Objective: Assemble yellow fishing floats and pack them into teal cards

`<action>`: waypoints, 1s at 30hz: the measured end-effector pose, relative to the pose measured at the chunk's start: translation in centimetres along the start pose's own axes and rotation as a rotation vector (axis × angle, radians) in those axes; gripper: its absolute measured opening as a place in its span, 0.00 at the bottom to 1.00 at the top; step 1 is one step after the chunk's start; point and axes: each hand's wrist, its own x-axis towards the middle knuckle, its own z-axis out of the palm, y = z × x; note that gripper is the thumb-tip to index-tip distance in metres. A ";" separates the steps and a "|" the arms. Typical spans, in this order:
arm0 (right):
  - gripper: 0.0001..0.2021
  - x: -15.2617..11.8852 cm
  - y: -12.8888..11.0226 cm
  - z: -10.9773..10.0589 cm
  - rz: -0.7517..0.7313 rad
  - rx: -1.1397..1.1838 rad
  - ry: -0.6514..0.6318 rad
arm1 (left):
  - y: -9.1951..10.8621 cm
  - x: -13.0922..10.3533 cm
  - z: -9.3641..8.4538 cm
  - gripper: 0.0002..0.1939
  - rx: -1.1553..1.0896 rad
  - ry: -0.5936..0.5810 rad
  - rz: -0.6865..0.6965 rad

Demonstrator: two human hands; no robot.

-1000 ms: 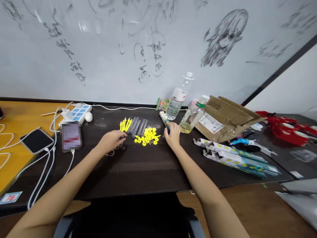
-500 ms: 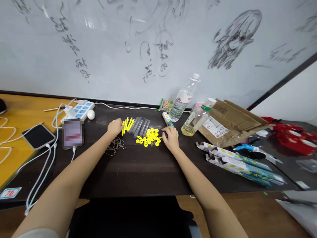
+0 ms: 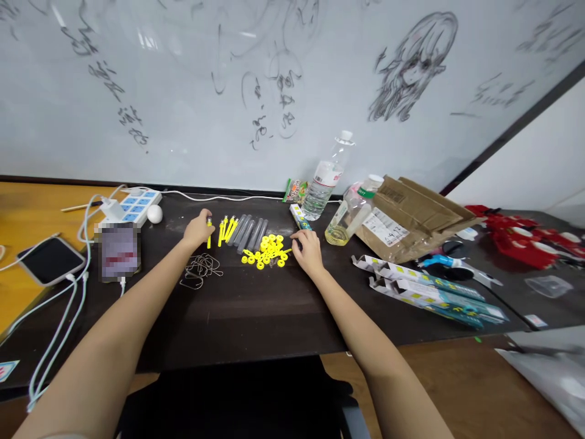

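My left hand [image 3: 198, 229] is closed on a slim yellow stick [image 3: 209, 234] with a dark tip, held upright just left of a row of similar yellow sticks [image 3: 227, 230]. Clear plastic tubes [image 3: 249, 234] lie side by side to the right of that row. In front of them is a loose pile of small yellow rings [image 3: 269, 249]. My right hand [image 3: 309, 251] rests on the table at the pile's right edge, fingers bent and apart, with a dark gap between thumb and forefinger. A tangle of thin metal wire pieces [image 3: 201, 268] lies below my left hand.
Behind the right hand are a narrow printed box [image 3: 300, 217], a snack packet [image 3: 296, 191], a water bottle [image 3: 322, 183] and a second bottle [image 3: 351, 213]. Rightward lie a cardboard box [image 3: 402, 213] and opened cartons [image 3: 425, 289]. A phone [image 3: 119, 251] and power strip [image 3: 137, 207] are leftward.
My left hand has drawn slightly left, separating one yellow stick from the row. The right hand stays by the rings. The whole view has shifted a little.
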 end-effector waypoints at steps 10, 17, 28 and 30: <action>0.08 0.2 -0.1 0.2 -0.035 0.089 -0.016 | 0.4 -7.9 1.3 0.17 -0.788 -0.035 0.364; 0.09 0.1 0.1 0.3 -0.007 0.108 -0.011 | -0.2 -9.7 2.9 0.13 -0.369 0.000 0.716; 0.09 -0.1 -2.2 -0.3 -0.127 0.116 -0.052 | -0.1 -10.6 3.0 0.15 0.097 0.111 0.782; 0.09 -0.3 -3.0 -0.3 -0.186 0.109 -0.077 | 0.3 -10.8 2.5 0.15 0.123 0.181 0.766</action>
